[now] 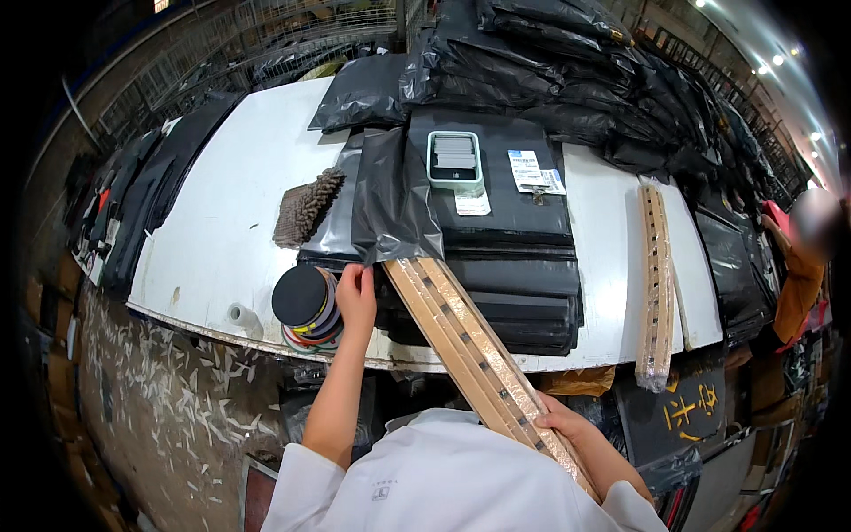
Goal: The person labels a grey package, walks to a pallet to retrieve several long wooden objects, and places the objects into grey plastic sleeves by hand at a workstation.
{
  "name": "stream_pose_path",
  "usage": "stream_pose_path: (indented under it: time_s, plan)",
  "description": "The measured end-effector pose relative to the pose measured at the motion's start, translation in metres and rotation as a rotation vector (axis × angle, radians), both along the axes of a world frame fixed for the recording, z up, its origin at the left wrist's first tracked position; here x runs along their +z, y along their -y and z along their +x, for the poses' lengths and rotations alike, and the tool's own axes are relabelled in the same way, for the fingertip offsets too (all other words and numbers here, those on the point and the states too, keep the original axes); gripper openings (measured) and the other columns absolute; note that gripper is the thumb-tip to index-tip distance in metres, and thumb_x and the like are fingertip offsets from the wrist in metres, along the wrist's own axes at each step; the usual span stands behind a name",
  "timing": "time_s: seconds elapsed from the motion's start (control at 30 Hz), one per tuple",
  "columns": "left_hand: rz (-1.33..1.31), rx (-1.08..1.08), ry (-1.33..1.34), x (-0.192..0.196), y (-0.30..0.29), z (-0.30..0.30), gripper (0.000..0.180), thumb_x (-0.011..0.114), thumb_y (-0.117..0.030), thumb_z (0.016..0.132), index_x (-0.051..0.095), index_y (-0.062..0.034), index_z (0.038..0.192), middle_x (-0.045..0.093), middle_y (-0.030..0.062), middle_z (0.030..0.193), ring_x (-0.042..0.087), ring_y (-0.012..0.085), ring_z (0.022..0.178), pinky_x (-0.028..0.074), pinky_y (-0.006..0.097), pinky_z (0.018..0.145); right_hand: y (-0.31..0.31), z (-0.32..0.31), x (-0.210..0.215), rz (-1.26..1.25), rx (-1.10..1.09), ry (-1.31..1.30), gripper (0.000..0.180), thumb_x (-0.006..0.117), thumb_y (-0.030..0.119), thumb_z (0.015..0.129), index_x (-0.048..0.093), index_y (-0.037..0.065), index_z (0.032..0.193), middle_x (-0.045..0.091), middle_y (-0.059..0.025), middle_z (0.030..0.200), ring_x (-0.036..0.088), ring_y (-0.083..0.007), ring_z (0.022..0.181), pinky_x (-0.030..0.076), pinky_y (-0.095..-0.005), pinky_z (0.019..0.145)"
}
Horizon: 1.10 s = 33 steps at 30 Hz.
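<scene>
A long, narrow cardboard package (470, 328) wrapped in clear plastic runs from near my body up to the table. Its far end is inside the mouth of a black plastic bag (394, 199). With fingers pinched, my left hand (356, 297) grips the lower left edge of that bag. My right hand (567, 421) is wrapped round the near part of the package, close to my shirt. Beside my left hand, a stack of tape rolls (306, 306) with a black top stands at the table's front edge.
Flat black bags (505, 306) lie stacked under a tray of labels (454, 160). Left of them is a brown shaggy cloth (308, 208) on the white table (208, 213). A similar package (654, 284) overhangs the right front edge. Another person's sleeve (802, 284) shows far right.
</scene>
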<state>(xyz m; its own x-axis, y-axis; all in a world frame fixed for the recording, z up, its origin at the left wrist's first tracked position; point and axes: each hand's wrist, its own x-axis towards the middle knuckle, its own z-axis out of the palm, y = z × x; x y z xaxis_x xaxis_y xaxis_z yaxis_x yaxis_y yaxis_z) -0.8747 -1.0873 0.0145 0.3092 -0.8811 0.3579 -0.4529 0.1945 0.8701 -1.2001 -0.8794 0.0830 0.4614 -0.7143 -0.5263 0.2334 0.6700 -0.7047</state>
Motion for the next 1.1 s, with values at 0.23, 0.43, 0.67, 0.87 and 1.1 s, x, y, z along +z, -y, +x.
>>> stream_pose_path:
  time_s: [0.23,0.43,0.67,0.87,1.1]
  plan:
    - [0.495,-0.034,0.252,0.016,-0.005,-0.004,0.021,0.047,-0.016,0.083,0.053,0.0029,0.086,0.06,0.0228,0.082,0.061,0.0322,0.083,0.048,0.039,0.065,0.009,0.01,-0.002,-0.006,0.021,0.012,0.095,0.073,0.035,0.059,0.024,-0.003,0.132,0.041,-0.0112,0.127,0.041,-0.0174,0.116,0.028,-0.0273,0.099]
    - [0.55,-0.511,0.511,0.04,-0.028,-0.018,0.022,0.054,-0.018,0.078,0.058,0.0017,0.071,0.059,0.0208,0.069,0.059,0.0339,0.064,0.046,0.043,0.061,0.009,0.003,-0.02,-0.003,-0.003,-0.052,0.093,0.072,0.031,0.059,0.026,-0.003,0.132,0.043,-0.0112,0.125,0.042,-0.018,0.114,0.028,-0.0272,0.099]
    - [0.495,-0.662,0.353,0.052,-0.068,-0.014,0.02,0.056,-0.019,0.073,0.059,0.0005,0.078,0.059,0.0186,0.065,0.058,0.0352,0.061,0.046,0.041,0.056,0.011,0.007,0.023,-0.182,0.097,-0.256,0.082,0.071,0.022,0.062,0.03,-0.002,0.128,0.046,-0.012,0.119,0.042,-0.0189,0.111,0.029,-0.029,0.097]
    - [-0.167,0.007,0.361,0.072,-0.047,-0.032,0.048,0.064,-0.008,0.059,0.041,0.0027,0.101,0.044,0.0175,0.099,0.043,0.0345,0.095,0.033,0.041,0.084,0.004,0.004,0.019,-0.265,0.142,-0.358,0.078,0.071,0.027,0.064,0.033,-0.002,0.125,0.048,-0.0128,0.114,0.044,-0.0194,0.108,0.032,-0.0292,0.095]
    - [-0.293,-0.48,0.793,0.109,-0.006,-0.054,0.02,0.06,0.0,0.061,0.064,-0.0075,0.079,0.057,0.0054,0.082,0.052,0.0237,0.088,0.036,0.039,0.083,-0.005,-0.001,0.003,-0.284,0.207,-0.44,0.076,0.069,0.031,0.065,0.034,-0.003,0.124,0.048,-0.0145,0.115,0.045,-0.0206,0.107,0.034,-0.0304,0.093]
